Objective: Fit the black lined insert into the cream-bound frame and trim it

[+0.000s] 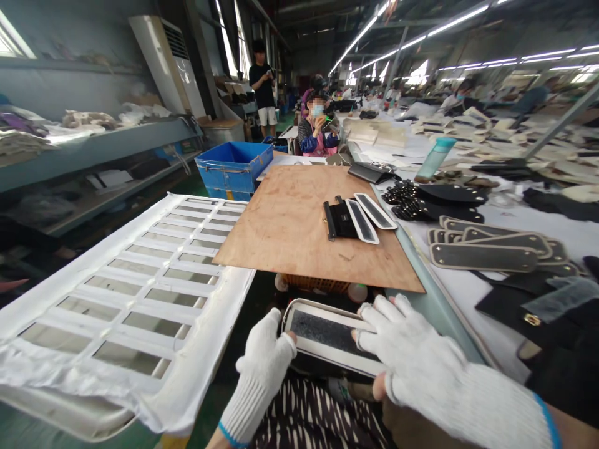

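A long dark panel with a pale border and rounded corners (322,328) is held low in front of me, above my lap. My left hand (266,349), in a white knit glove with bare fingertips, grips its left end. Over the right end lies my right hand (402,337), gloved alike, its fingers across the surface and its thumb at the near edge. That hand hides the panel's right end. Just beyond, on a wooden board (281,218), are a small black bag piece (340,219) and two white-bordered dark strips (362,221).
A white slatted rack (163,265) stands left, with a blue crate (234,165) behind it. On the right-hand table are stacked dark panels (484,257), black pieces with metal fittings (407,199) and a teal bottle (435,159). A masked person (318,134) sits opposite; another stands farther back.
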Tool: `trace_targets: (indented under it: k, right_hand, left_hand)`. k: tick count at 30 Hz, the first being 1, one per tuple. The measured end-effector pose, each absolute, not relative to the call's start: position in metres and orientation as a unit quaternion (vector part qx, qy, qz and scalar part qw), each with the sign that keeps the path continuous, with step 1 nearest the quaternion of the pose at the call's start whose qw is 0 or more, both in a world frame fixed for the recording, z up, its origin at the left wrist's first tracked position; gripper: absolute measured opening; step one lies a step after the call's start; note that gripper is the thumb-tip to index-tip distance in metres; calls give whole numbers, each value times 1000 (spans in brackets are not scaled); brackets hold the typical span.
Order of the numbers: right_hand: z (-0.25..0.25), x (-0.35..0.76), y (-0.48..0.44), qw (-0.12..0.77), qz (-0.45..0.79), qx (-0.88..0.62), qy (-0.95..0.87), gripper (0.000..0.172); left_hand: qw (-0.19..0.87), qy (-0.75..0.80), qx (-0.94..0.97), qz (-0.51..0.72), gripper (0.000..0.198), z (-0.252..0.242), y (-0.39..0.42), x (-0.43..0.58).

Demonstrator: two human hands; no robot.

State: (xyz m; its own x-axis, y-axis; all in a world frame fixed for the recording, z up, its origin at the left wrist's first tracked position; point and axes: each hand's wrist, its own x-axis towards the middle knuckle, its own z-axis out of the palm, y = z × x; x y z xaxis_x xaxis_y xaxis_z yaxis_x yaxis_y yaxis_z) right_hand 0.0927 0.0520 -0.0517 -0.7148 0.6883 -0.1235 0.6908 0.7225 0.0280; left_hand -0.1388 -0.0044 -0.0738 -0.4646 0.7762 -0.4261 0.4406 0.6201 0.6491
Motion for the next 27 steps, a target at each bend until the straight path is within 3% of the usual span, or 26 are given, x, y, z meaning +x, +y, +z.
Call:
trace_targets:
  k: [2,4,9,14,19,23,27]
  right_hand:
    - [-53,78,51,3,-10,371,928,13]
    - [-63,61,48,-52,-27,364,930,10]
    - [-110,34,52,-134,-97,257,952,40]
    - [-124,36,61,-84,-116,215,966,54]
    - [-110,27,55,-84,-107,255,957,40]
    - [-108,26,53,-78,-98,276,953,36]
    - [-116,26,53,-69,-99,279,953,37]
  left_hand:
    - [362,826,368,226,56,-72,-4,-137]
    - [356,833,358,226,56,-70,-5,-136]
    - [368,835,348,214,59,-68,-7,-137]
    - [371,830,353,221,51,-88,-8,-139]
    - [326,818,386,274,47,-109,-14,-143]
    - [373,788,392,293,33,-104,-16,-148]
    - [416,761,402,293,33,-101,-8,-145]
